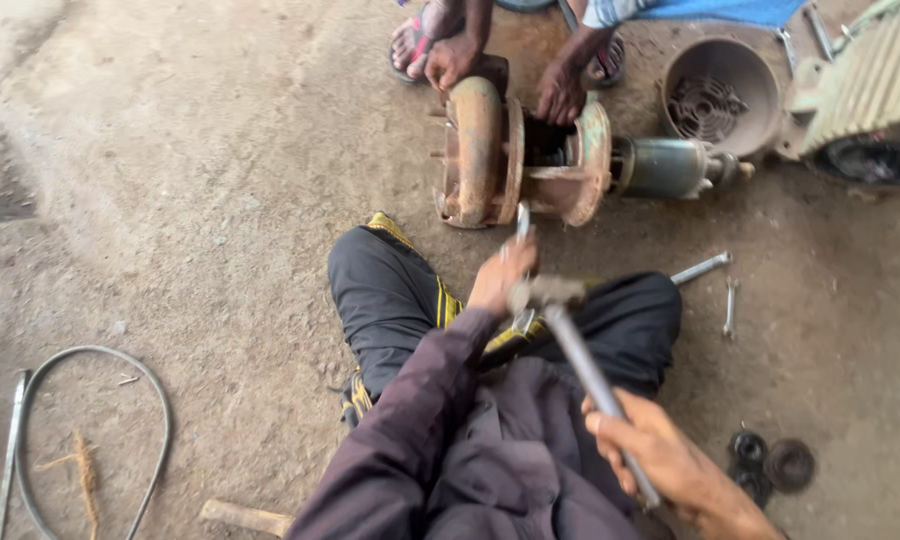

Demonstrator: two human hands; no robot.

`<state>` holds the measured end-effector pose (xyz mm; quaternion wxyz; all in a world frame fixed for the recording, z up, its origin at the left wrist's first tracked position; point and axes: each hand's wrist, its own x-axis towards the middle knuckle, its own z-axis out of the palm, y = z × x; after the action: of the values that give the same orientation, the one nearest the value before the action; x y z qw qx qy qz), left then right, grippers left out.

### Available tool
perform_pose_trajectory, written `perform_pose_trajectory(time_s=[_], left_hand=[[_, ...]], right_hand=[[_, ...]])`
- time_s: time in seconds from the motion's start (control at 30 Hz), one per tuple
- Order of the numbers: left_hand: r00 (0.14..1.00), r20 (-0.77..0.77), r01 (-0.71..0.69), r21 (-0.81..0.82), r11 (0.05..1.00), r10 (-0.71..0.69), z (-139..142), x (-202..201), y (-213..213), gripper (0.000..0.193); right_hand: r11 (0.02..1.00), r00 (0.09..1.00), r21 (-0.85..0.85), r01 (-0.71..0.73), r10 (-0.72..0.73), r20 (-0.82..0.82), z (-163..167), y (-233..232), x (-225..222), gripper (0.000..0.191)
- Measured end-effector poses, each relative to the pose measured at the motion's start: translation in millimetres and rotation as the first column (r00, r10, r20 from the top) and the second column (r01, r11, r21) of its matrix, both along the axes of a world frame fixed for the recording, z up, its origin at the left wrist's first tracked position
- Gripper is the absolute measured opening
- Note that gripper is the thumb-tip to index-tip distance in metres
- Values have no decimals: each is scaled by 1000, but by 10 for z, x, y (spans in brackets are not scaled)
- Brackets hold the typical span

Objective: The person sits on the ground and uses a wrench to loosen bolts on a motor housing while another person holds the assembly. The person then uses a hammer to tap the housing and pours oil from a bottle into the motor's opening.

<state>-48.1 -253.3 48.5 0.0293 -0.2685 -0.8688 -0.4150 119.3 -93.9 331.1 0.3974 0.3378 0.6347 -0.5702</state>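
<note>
The left hand [500,275] grips a slim metal chisel [522,222] against the rusty round pump casing [515,155] on the dirt floor; right hand [660,462] clasps the steel-handled hammer [548,293] just below it. Best struck squarely. A co-worker's hands [560,92] steady the casing.
</note>
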Motion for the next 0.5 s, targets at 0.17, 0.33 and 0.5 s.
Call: perform_pose_trajectory(time_s=[0.17, 0.33, 0.5], left_hand=[[868, 493, 291, -399, 870, -65, -288, 455, -375, 34], [929, 369, 15, -109, 994, 27, -13, 317, -303, 32], [974, 133, 197, -77, 977, -185, 424, 194, 128, 39]], right_hand=[[998, 997, -63, -21, 16, -79, 246, 222, -121, 36], [995, 950, 43, 91, -74, -303, 324, 727, -134, 37], [945, 851, -158, 287, -328, -411, -4, 1164, -35, 40]])
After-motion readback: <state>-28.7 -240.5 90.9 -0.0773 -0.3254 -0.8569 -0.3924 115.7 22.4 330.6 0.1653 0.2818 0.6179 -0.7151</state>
